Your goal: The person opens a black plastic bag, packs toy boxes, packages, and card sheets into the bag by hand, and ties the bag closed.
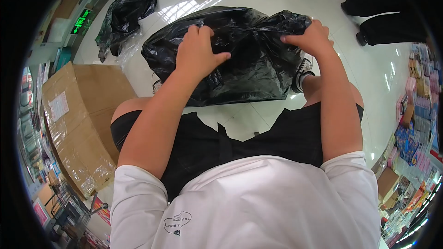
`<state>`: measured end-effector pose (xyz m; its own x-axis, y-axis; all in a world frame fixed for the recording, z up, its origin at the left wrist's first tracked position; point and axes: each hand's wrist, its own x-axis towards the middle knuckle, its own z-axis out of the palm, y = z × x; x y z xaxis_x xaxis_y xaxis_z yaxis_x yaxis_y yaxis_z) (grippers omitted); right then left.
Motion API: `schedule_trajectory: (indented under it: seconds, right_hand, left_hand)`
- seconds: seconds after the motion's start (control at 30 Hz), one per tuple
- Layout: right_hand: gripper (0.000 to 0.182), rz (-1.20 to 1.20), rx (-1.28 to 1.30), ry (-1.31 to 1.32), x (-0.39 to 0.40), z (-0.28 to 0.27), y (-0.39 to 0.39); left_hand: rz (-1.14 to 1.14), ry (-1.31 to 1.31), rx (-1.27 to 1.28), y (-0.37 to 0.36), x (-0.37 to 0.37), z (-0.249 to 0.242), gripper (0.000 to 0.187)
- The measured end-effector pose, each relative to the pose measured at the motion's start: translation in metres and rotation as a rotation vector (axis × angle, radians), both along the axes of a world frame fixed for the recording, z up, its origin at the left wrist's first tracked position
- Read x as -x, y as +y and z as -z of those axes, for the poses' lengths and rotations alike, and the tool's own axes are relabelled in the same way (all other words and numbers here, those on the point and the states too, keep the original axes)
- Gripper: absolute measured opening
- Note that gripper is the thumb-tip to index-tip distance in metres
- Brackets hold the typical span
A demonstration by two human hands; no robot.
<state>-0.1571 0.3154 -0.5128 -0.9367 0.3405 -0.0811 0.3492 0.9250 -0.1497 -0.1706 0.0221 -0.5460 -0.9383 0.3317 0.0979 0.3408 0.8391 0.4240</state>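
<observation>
A large black plastic bag [258, 71], bulging and creased, lies on the floor between my feet. What is inside it cannot be seen. My left hand [199, 53] rests on the bag's upper left part, thumb spread away from the bent fingers. The fingertips are partly hidden behind the hand. At the far right, my right hand [314, 39] is closed round a bunched end of the bag, its thumb toward the middle.
To my left stands a big taped cardboard box [87, 115]. Another crumpled black bag [127, 16] lies on the tiled floor beyond it. A person in black trousers [385, 20] stands at the far right. Shelves of packaged goods [410, 133] line the right side.
</observation>
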Motion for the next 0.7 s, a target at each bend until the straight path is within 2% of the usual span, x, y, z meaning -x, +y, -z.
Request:
schedule_trajectory:
  seconds: [0.03, 0.07, 0.1, 0.13, 0.2, 0.23, 0.27, 0.3, 0.33, 0.4, 0.53, 0.57, 0.7]
  right_hand:
    - [0.08, 0.037, -0.032, -0.171, 0.001, 0.002, 0.004]
    - [0.08, 0.035, -0.033, -0.169, 0.004, 0.012, 0.011]
    - [0.077, 0.005, 0.029, -0.292, 0.005, 0.019, 0.012]
    - [0.076, -0.023, 0.092, -0.415, 0.006, 0.024, 0.014]
    - [0.077, -0.076, 0.151, -0.375, 0.003, 0.03, 0.015]
    - [0.071, -0.155, 0.129, -0.415, 0.004, 0.032, 0.013]
    - [0.066, -0.235, 0.107, -0.453, 0.004, 0.034, 0.012]
    - [0.05, -0.257, 0.128, -0.4, 0.002, 0.042, 0.011]
    - [0.05, -0.257, 0.129, -0.397, 0.001, 0.049, 0.012]
    - [0.034, -0.288, 0.173, -0.365, 0.002, 0.055, 0.013]
    - [0.038, -0.303, 0.285, -0.411, 0.0, 0.046, 0.01]
    - [0.039, -0.261, 0.299, -0.461, 0.001, 0.041, 0.009]
    - [0.041, -0.149, 0.372, -0.583, 0.002, 0.003, 0.01]
  left_hand:
    - [0.01, -0.083, 0.083, -0.001, -0.004, 0.002, 0.059]
    - [0.021, -0.167, 0.165, -0.001, -0.008, 0.003, 0.07]
    - [0.005, -0.252, 0.264, 0.001, -0.011, 0.004, 0.085]
    - [0.005, -0.252, 0.263, 0.003, -0.016, 0.005, 0.085]
    - [-0.08, -0.424, 0.332, 0.006, -0.024, 0.006, 0.102]
    - [-0.081, -0.48, 0.379, 0.007, -0.025, 0.007, 0.117]
    - [-0.081, -0.477, 0.379, 0.006, -0.026, 0.011, 0.117]
    - [-0.114, -0.494, 0.382, 0.005, -0.027, 0.016, 0.115]
    - [-0.147, -0.511, 0.384, 0.003, -0.028, 0.02, 0.113]
    - [-0.171, -0.507, 0.431, -0.003, -0.025, 0.027, 0.112]
    - [-0.215, -0.561, 0.535, -0.02, -0.012, 0.04, 0.107]
    - [-0.21, -0.586, 0.584, -0.024, -0.009, 0.044, 0.1]
    - [-0.127, -0.646, 0.641, -0.029, -0.017, 0.037, 0.093]
